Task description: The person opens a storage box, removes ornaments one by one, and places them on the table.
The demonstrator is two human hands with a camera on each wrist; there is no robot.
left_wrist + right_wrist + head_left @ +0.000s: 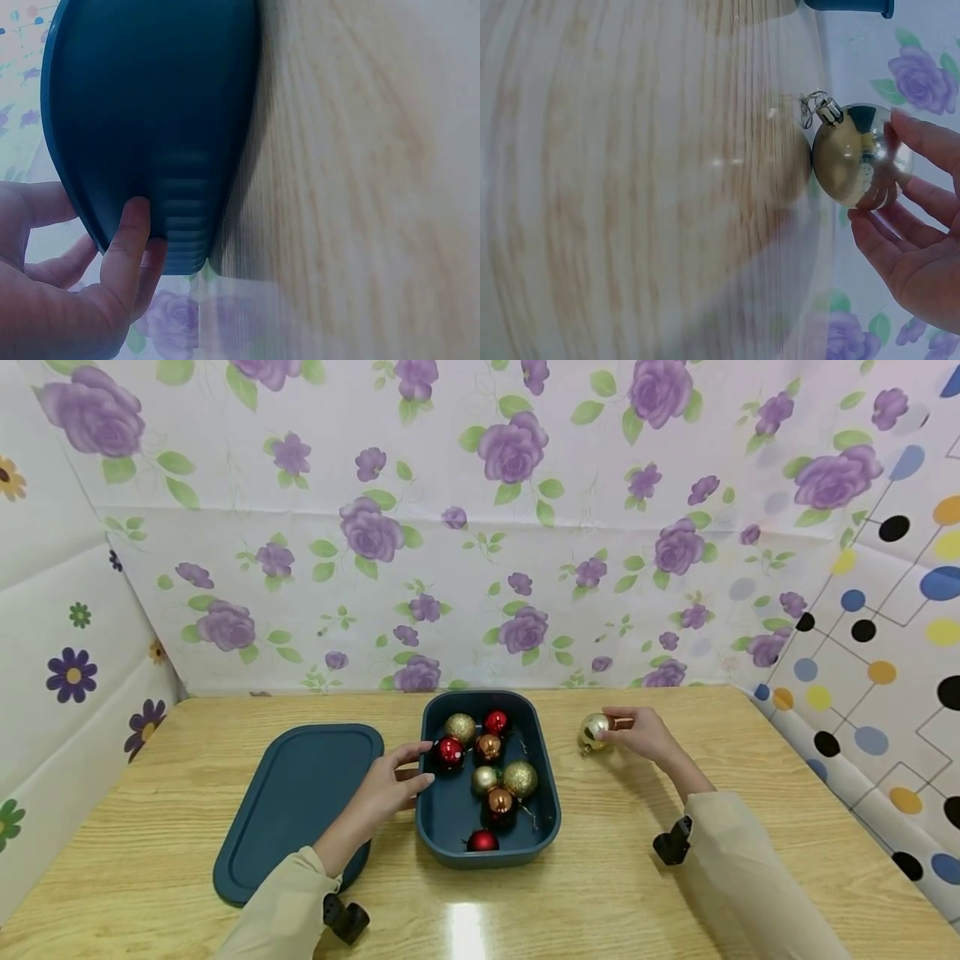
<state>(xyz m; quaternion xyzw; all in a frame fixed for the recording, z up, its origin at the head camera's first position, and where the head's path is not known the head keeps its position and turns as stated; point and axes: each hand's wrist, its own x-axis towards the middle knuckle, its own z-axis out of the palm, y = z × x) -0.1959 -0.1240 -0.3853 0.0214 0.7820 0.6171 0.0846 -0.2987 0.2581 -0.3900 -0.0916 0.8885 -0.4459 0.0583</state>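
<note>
A dark teal plastic box (486, 860) stands on the table with several Christmas balls in it: red ones such as a shiny red ball (482, 840), copper ones such as a copper ball (489, 747), and gold ones such as a glittery gold ball (520, 778). My left hand (390, 783) holds the box's left side, fingers at the rim and outer wall (172, 112). To the right of the box, my right hand (643, 733) grips a shiny gold Christmas ball (855, 156) between its fingertips. The ball sits low at the tabletop, its silver cap (829, 110) and wire hook showing.
Left of the box lies a flat dark teal lid (300, 802), partly behind my left forearm. The wooden table (600, 893) ends at a flowered cloth backdrop (450, 602), with patterned cloth walls on both sides.
</note>
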